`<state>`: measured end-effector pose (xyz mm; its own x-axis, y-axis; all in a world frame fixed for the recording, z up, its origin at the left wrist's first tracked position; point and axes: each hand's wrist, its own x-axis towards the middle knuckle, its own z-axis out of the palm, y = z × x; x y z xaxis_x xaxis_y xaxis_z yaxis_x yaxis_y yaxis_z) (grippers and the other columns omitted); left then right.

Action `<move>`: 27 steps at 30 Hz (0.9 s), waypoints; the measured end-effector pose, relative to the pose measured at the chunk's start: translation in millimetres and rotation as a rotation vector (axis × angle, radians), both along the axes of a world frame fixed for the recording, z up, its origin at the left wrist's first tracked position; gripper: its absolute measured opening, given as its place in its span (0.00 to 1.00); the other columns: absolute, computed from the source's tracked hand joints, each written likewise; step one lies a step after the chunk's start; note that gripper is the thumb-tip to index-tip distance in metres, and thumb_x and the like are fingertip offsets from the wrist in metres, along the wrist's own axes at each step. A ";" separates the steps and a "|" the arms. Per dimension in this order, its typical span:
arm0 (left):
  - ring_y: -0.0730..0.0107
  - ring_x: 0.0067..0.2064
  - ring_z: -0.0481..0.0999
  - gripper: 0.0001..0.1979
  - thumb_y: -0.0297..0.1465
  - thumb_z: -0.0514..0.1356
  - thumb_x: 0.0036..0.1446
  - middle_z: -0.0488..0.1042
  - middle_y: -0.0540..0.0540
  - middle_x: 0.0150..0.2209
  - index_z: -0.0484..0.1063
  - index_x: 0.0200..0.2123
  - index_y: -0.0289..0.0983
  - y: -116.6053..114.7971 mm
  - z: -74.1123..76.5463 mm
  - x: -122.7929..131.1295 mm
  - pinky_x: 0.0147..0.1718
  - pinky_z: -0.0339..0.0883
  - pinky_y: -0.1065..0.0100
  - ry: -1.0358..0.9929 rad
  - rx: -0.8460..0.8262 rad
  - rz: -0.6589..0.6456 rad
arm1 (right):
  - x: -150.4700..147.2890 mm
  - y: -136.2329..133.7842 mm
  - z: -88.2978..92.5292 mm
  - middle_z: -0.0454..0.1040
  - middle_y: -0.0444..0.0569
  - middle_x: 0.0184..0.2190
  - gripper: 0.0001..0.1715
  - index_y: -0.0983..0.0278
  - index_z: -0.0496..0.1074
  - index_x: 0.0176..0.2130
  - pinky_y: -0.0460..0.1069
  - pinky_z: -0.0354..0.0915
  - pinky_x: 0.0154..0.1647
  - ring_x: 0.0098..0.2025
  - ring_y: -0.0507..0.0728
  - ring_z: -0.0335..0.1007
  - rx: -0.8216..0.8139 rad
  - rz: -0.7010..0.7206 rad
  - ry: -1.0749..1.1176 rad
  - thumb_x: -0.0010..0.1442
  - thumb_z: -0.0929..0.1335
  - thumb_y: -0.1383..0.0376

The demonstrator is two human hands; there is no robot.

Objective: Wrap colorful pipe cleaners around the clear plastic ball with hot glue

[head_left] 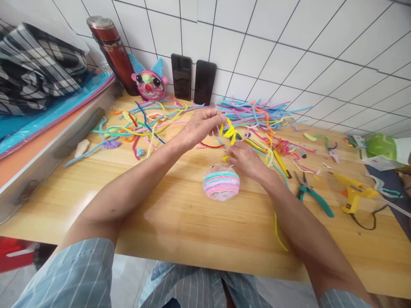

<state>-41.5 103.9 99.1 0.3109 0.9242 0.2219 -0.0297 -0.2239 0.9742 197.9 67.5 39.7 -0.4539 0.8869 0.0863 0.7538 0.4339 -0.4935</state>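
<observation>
Head camera, looking down on a wooden table [180, 226] against a white tiled wall: both your forearms reach in from the lower corners and meet near the middle of the bench. Your left hand [202, 126] is raised off the wood, wrist bent and knuckles up, thumb and fingertips pinched on the upper part of a kinked yellow pipe cleaner [230, 131]. Your right hand [245, 160] sits lower, palm down and close to the tabletop, fingers curled tight over the same stem's lower end, a yellow tip showing at the fingertips. Just beside that hand, on its near side, a ball wrapped in pastel stems [221, 182] rests on the wood; whether the hand touches it cannot be told.

Behind the hands a loose heap of coloured pipe cleaners [257, 113] spreads along the wall. Green-handled pliers [313, 196] and a yellow glue gun [353, 194] lie to the right, apart from your arm. At the back stand a clown face [150, 84], a red flask [114, 51] and two dark phones [192, 79] leaning on the tiles.
</observation>
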 end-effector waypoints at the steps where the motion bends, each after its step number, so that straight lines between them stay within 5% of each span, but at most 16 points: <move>1: 0.77 0.26 0.70 0.11 0.35 0.66 0.61 0.72 0.53 0.24 0.74 0.28 0.37 -0.2 -0.7 0.7 0.29 0.63 0.71 -0.008 -0.003 -0.004 | 4.6 -0.8 2.8 0.83 0.55 0.44 0.03 0.60 0.81 0.38 0.58 0.73 0.55 0.50 0.65 0.78 0.003 -0.013 0.011 0.62 0.75 0.69; 5: 0.77 0.26 0.70 0.09 0.34 0.65 0.60 0.74 0.52 0.25 0.76 0.29 0.37 -2.0 -3.5 5.5 0.28 0.62 0.72 -0.002 -0.067 0.003 | 26.5 -7.2 25.4 0.84 0.48 0.41 0.13 0.58 0.81 0.39 0.54 0.73 0.48 0.43 0.59 0.78 -0.075 -0.169 0.339 0.67 0.76 0.51; 8: 0.77 0.26 0.71 0.10 0.33 0.64 0.62 0.74 0.52 0.23 0.78 0.29 0.36 -6.5 -5.6 11.3 0.29 0.63 0.73 0.031 -0.093 -0.028 | 31.0 -14.7 45.0 0.84 0.46 0.40 0.24 0.56 0.81 0.37 0.53 0.74 0.49 0.43 0.57 0.78 -0.218 -0.288 0.733 0.57 0.81 0.41; 12: 0.77 0.25 0.71 0.10 0.34 0.65 0.61 0.74 0.52 0.23 0.79 0.29 0.36 -16.6 -7.2 20.9 0.28 0.62 0.73 0.045 -0.142 -0.090 | 16.1 -26.9 58.7 0.85 0.46 0.40 0.30 0.56 0.80 0.35 0.55 0.76 0.51 0.42 0.57 0.79 -0.350 -0.284 0.833 0.48 0.85 0.39; 17: 0.76 0.28 0.73 0.13 0.41 0.68 0.58 0.81 0.49 0.31 0.82 0.33 0.36 -25.3 -8.0 24.3 0.30 0.65 0.72 0.093 -0.150 -0.178 | 17.5 -34.1 54.9 0.82 0.43 0.32 0.27 0.58 0.79 0.34 0.51 0.76 0.41 0.33 0.53 0.76 -0.331 -0.336 0.847 0.46 0.86 0.45; 22: 0.76 0.28 0.73 0.17 0.44 0.69 0.54 0.81 0.49 0.31 0.82 0.35 0.36 -19.0 -15.5 19.9 0.29 0.64 0.72 0.155 -0.152 -0.161 | 93.5 -22.2 45.7 0.82 0.42 0.30 0.25 0.58 0.78 0.35 0.50 0.76 0.35 0.31 0.53 0.77 -0.061 -0.652 0.823 0.43 0.85 0.50; 27: 0.76 0.24 0.69 0.12 0.40 0.67 0.51 0.74 0.52 0.24 0.80 0.31 0.36 -11.0 -31.7 20.4 0.26 0.61 0.72 0.159 -0.223 -0.117 | 201.8 -3.8 53.5 0.79 0.41 0.29 0.15 0.59 0.76 0.36 0.48 0.71 0.32 0.30 0.52 0.74 0.229 -0.990 0.713 0.55 0.81 0.59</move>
